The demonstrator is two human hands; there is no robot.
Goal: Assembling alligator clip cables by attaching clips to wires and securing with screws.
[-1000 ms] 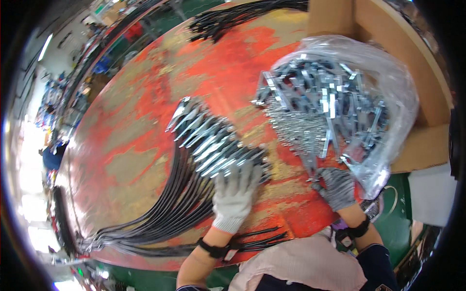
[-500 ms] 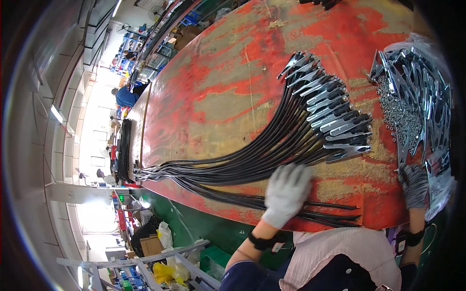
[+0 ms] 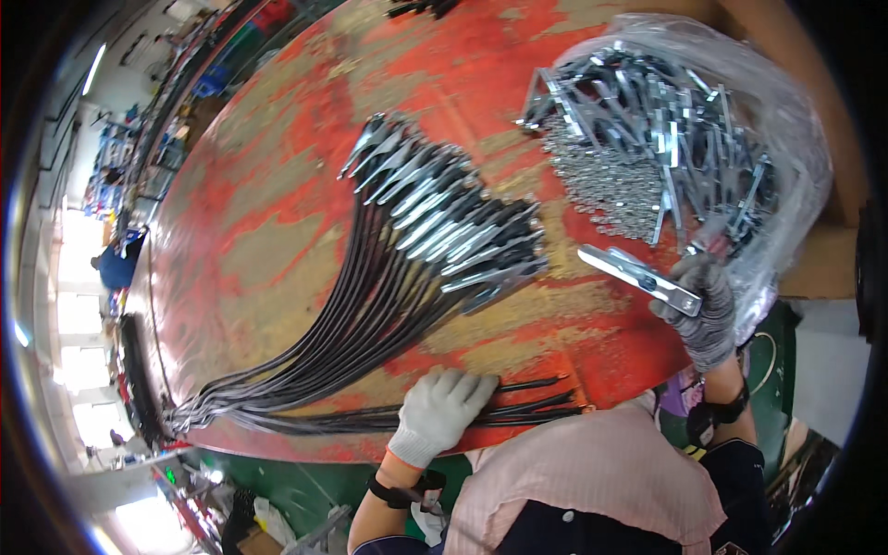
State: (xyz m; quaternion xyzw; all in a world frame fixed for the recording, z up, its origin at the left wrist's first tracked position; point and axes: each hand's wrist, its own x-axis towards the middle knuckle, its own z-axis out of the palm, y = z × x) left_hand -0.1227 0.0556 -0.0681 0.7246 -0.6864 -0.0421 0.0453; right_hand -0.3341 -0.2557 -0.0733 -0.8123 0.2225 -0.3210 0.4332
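My left hand [image 3: 442,414], in a white glove, lies curled over several loose black cables [image 3: 532,407] near the table's front edge; its fingertips are partly hidden. The bare ends of these cables point right. In my right hand [image 3: 703,310], gloved in grey, is a silvery spring clamp [image 3: 638,279], its long body pointing left above the table. Left of centre, a row of clamps [image 3: 444,217] sits on the ends of a fanned bundle of black cables [image 3: 356,305]. The bundle narrows toward the far left.
Behind my right hand, a clear plastic bag [image 3: 800,157] lies open with a heap of loose clamps [image 3: 684,129] and small metal nuts [image 3: 606,185]. All lie on a worn red table [image 3: 277,120]. A cardboard box [image 3: 819,264] stands at the right.
My right hand has come away from the bag side with a clamp in it. My left hand has settled on the loose cables. The view has shifted toward the right.
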